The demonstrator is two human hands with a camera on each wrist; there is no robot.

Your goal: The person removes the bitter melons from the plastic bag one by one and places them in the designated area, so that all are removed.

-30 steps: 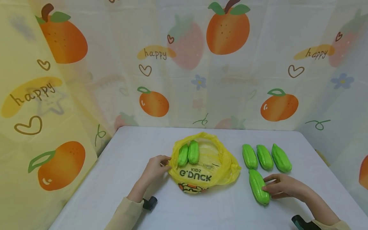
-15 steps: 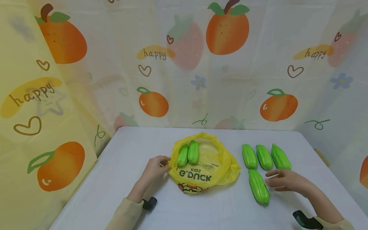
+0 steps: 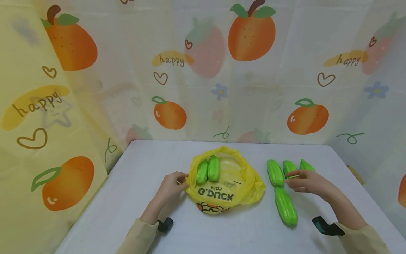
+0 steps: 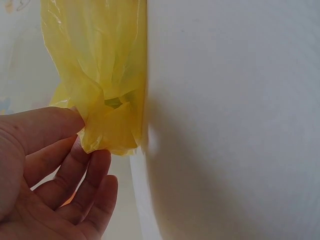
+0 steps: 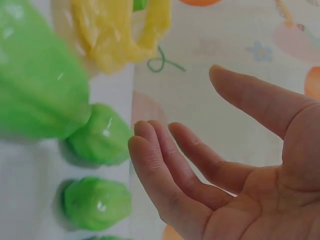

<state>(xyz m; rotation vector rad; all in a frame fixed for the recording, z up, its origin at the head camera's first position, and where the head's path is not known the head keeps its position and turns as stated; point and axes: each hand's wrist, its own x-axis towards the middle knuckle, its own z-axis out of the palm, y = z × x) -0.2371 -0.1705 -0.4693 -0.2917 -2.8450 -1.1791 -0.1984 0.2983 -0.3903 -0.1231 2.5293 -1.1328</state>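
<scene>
A yellow plastic bag [image 3: 219, 194] lies on the table with its mouth spread; two plump, glossy green cucumber-like vegetables [image 3: 213, 168] show in it. My left hand [image 3: 169, 187] pinches the bag's left edge between thumb and fingers, as the left wrist view confirms. To the right, a front green vegetable [image 3: 286, 208] lies end to end with the left one [image 3: 275, 173] of a row of three. My right hand [image 3: 309, 183] is over that row, holding nothing, thumb and fingers apart. It partly covers the middle vegetable [image 3: 289, 167] and the right one [image 3: 306, 164].
A white cloth covers the table [image 3: 133, 197]. Behind and on the left hang curtains [image 3: 250, 81] printed with oranges and hearts. Each wrist carries a dark camera strap [image 3: 328, 227].
The right hand has let go of the front vegetable and moved back over the row of three. The left hand has stayed on the bag's edge.
</scene>
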